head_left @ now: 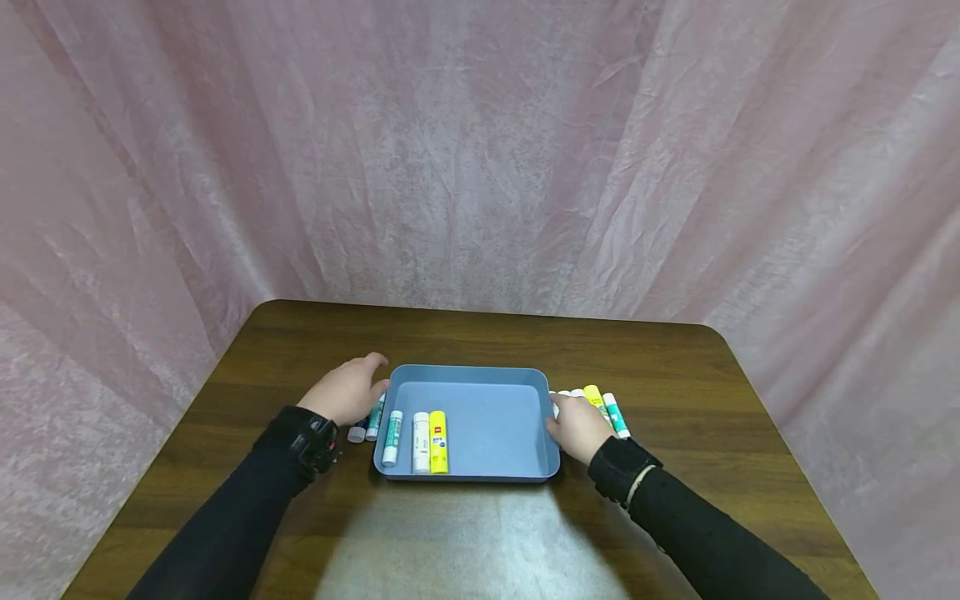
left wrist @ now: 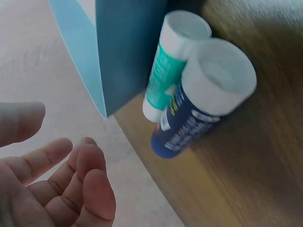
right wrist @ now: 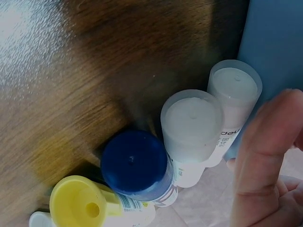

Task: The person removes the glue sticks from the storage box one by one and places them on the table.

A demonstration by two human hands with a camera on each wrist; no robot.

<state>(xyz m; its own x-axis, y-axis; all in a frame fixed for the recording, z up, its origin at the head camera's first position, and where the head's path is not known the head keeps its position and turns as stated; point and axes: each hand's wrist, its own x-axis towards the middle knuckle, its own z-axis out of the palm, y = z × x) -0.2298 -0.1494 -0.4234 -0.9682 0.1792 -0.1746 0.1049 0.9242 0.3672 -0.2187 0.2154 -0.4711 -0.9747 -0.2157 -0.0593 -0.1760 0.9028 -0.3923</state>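
Observation:
A blue tray (head_left: 487, 433) holds a green-and-white glue stick (head_left: 392, 437), a white glue stick (head_left: 421, 443) and a yellow glue stick (head_left: 438, 442) in its left half. My left hand (head_left: 347, 392) is by the tray's left rim, fingers loosely bent and holding nothing. Close to it, outside the tray, lie a navy glue stick (left wrist: 189, 109) and a green glue stick (left wrist: 163, 80), white-ended. At the right rim is my right hand (head_left: 581, 427), one finger bent beside the tray wall. Its fingertips are partly hidden, so I cannot tell whether they grip anything.
Outside the tray's right side lies a row of glue sticks: two with white ends (right wrist: 191, 116), one blue-ended (right wrist: 135, 163), a yellow one (right wrist: 78, 203) and a green-and-white one (head_left: 616, 415). The wooden table (head_left: 480, 333) ends at a pink curtain (head_left: 480, 167).

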